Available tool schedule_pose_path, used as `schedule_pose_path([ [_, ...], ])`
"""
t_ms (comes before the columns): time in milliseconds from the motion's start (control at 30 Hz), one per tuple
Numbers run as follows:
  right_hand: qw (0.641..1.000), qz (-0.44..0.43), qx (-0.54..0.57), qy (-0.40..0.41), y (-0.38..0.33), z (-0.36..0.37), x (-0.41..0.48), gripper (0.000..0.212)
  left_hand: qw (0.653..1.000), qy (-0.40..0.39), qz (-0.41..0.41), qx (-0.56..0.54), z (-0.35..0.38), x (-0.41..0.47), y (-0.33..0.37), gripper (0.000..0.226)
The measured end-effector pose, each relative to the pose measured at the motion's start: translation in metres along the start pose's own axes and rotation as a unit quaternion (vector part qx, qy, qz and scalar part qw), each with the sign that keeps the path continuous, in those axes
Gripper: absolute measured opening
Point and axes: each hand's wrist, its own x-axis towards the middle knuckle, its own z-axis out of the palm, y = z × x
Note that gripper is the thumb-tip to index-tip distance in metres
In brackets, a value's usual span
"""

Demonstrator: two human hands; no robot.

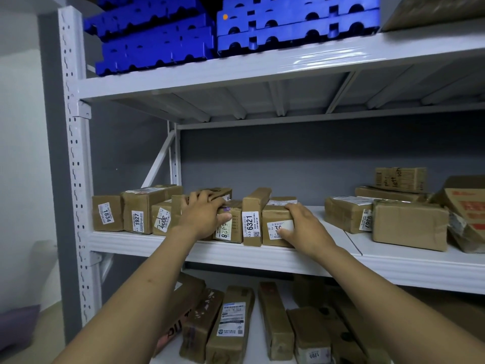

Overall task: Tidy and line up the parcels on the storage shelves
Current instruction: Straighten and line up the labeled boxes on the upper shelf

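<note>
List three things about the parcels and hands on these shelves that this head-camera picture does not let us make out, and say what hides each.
- Head view: the full number on the parcel right of 6321; the right hand covers its label.
- Head view: the first digits on the label ending 428; the left hand overlaps it.
- Head view: the parcels at the far right are cut off by the frame edge.
</note>
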Motion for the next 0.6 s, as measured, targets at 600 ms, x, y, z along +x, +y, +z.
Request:
schedule_pose_path([
  [600,0.995,0.008,-0.027,-0.099,-0.006,-0.025,-0.009,0.078,0.997,0.04,-0.041,0.048,0.006,-0.018,0.035,0.096],
])
